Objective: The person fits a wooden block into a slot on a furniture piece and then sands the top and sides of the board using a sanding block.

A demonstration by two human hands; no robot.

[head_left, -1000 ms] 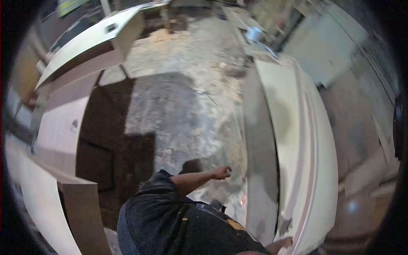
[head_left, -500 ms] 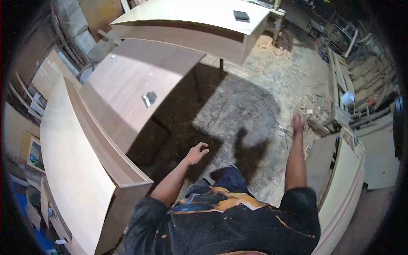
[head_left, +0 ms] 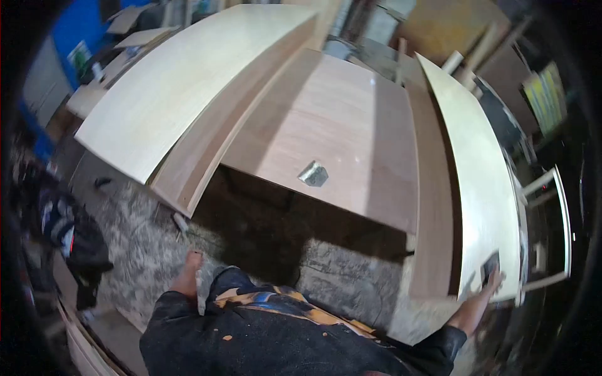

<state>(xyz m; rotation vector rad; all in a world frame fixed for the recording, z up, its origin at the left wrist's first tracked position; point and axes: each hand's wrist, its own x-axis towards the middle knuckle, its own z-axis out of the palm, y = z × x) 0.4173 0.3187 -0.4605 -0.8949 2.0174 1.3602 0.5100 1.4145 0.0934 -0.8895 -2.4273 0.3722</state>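
Observation:
My right hand (head_left: 494, 282) reaches to the near end of the pale curved panel (head_left: 483, 169) on the right. Its fingers are closed on a small dark rectangular block (head_left: 490, 266), which looks like a sanding block. A shadow of the hand falls on the panel beside it. My left hand (head_left: 193, 258) is low at my left side, foreshortened and blurred, so its fingers cannot be made out. Between the two raised pieces lies a flat plywood panel (head_left: 338, 119), with a grey, shiny angular piece (head_left: 313, 174) near its front edge.
Another pale curved panel (head_left: 200, 81) on a box-like frame stands at the left. Dark clothing or bags (head_left: 69, 232) hang at far left. A white frame (head_left: 564, 232) stands at far right. Rough concrete floor (head_left: 338, 269) lies under the panels, and boards lean at the back.
My view has swung left toward the panels. My right hand has moved from the air above the floor to the dark block and closed on it. My left hand has dropped lower at my side.

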